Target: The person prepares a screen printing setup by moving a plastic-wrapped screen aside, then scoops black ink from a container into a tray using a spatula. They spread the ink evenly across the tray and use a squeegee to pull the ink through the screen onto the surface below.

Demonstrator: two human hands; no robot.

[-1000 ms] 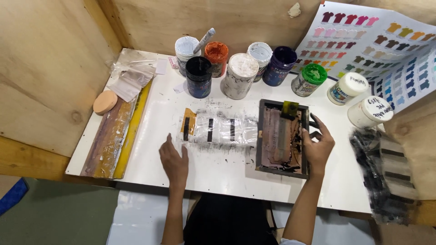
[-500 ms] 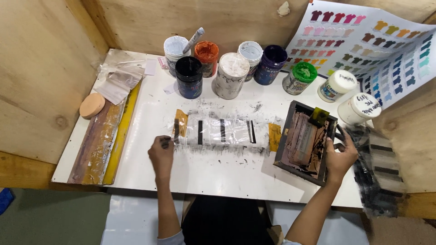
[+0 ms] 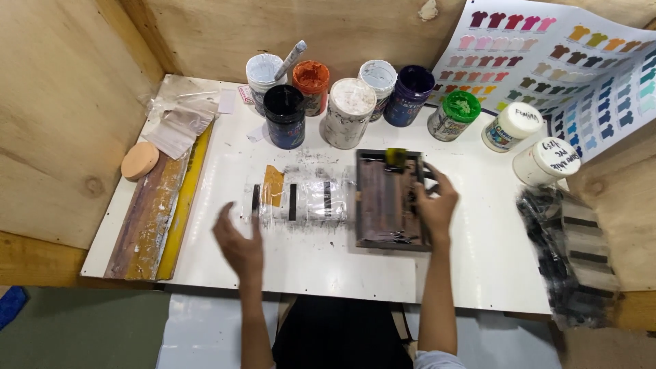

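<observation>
The right hand (image 3: 434, 205) grips the right edge of the small wooden screen frame (image 3: 389, 199), steadying it flat on the white table (image 3: 478, 266). Just left of the frame lies the clear printed film (image 3: 301, 201). The left hand (image 3: 239, 239) hovers open, empty, beside the film.

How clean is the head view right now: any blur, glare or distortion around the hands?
Head view: the left hand is motion-blurred above the white table, while the right hand on the dark wooden frame looks sharper. Lighting is even, with soft shadows and no strong glare. The wide lens bends the plywood walls outward at the edges. The paint jars look crisp.
</observation>
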